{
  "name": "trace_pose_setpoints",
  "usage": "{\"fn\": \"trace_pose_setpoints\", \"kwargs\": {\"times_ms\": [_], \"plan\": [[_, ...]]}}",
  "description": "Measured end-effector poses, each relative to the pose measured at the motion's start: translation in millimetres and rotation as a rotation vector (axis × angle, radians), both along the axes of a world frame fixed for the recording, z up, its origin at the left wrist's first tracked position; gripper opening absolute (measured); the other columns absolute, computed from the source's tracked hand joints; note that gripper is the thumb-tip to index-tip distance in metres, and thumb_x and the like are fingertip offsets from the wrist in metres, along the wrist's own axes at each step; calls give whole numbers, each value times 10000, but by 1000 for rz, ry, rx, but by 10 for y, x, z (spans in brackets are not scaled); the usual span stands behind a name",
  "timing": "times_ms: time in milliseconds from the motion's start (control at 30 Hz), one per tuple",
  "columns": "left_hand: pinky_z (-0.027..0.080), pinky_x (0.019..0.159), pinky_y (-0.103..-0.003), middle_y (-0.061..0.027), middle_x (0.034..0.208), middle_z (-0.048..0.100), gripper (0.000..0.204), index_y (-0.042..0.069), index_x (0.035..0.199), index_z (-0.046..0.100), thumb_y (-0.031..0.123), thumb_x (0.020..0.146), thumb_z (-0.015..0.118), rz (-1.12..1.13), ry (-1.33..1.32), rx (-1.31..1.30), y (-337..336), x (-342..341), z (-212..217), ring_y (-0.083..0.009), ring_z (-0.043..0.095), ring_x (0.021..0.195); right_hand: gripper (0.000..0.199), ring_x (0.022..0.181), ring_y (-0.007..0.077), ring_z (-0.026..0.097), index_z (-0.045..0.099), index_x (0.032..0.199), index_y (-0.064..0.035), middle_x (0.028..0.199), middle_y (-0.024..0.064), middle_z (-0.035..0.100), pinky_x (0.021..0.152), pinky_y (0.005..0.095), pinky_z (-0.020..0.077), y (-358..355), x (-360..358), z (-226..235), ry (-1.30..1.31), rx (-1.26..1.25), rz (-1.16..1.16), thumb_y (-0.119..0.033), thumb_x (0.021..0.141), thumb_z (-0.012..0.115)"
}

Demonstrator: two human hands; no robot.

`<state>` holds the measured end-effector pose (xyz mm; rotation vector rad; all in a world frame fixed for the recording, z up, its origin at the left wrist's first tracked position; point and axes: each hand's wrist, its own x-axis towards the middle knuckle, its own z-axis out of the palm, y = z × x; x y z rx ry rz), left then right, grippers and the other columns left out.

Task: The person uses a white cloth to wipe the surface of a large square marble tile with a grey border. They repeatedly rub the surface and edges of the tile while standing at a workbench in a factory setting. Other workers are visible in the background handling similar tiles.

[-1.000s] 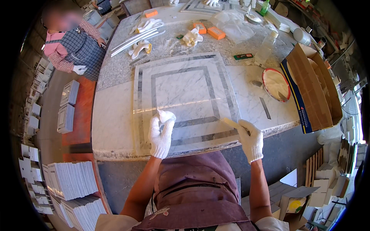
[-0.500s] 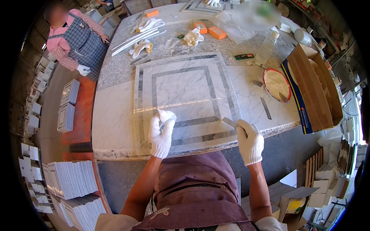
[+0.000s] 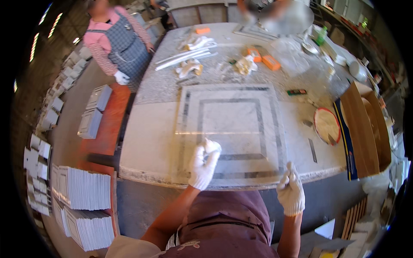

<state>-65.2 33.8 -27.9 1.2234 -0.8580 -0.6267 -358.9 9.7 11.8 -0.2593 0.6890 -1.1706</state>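
**Marble panel gets a close look near its front edge**

The marble panel [image 3: 230,129] lies flat on the tabletop [image 3: 146,133] in the middle of the frame. It is pale, with two dark square bands set inside it.

The step in hand looks like checking or pressing the pieces along the near edge of the panel. The left hand [image 3: 203,165], in a white glove, rests on the panel by the inner dark band. Its fingers are curled in tight, and I cannot tell if they pinch a small bit. The right hand [image 3: 291,189], also gloved, sits lower right, at the front edge of the tabletop. Its fingers are bent close together; whether they hold something is not clear.

The next move seems to call for a soft, careful touch, so the thin bands stay lined up.

Both forearms come up from the bottom of the frame, elbows bent. A round dish [image 3: 327,125] lies to the right. Orange blocks [image 3: 264,58] lie near the top. A person in a checked apron [image 3: 120,47] stands at the upper left.
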Motion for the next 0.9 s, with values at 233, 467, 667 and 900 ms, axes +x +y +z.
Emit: {"fn": "trace_pose_setpoints", "kwargs": {"times_ms": [233, 467, 667, 900], "plan": [[521, 894, -284, -50, 1146, 673, 472, 63, 1352, 540, 61, 917, 723, 73, -185, -14, 49, 111, -163, -119, 638, 1003, 265, 1039, 119, 654, 639, 1247, -155, 1175, -22, 673, 797, 317, 590, 155, 206, -204, -234, 36, 140, -123, 984, 646], [534, 823, -308, -62, 1074, 682, 369, 79, 1221, 622, 114, 879, 755, 184, -437, 47, 53, 104, -80, -181, 662, 924, 261, 881, 227, 626, 628, 1066, -126, 1063, 60, 662, 739, 361, 563, 128, 364, -46, -52, -183, 184, -263, 899, 773], [505, 718, -298, -35, 925, 653, 215, 88, 1057, 664, 160, 885, 770, 141, -336, 102, 65, 73, -4, -156, 608, 782, 300, 999, 141, 571, 638, 1124, -139, 1095, -16, 631, 880, 339, 471, 170, 325, -387, 15, -256, 312, -313, 913, 760], [506, 813, -252, 1, 993, 650, 254, 71, 1125, 645, 87, 900, 762, 72, -364, 170, 104, 86, 13, -83, 595, 882, 308, 949, 166, 583, 625, 1088, -114, 1046, 14, 623, 849, 348, 478, 189, 397, -205, 27, -322, 334, -334, 916, 755]]}}
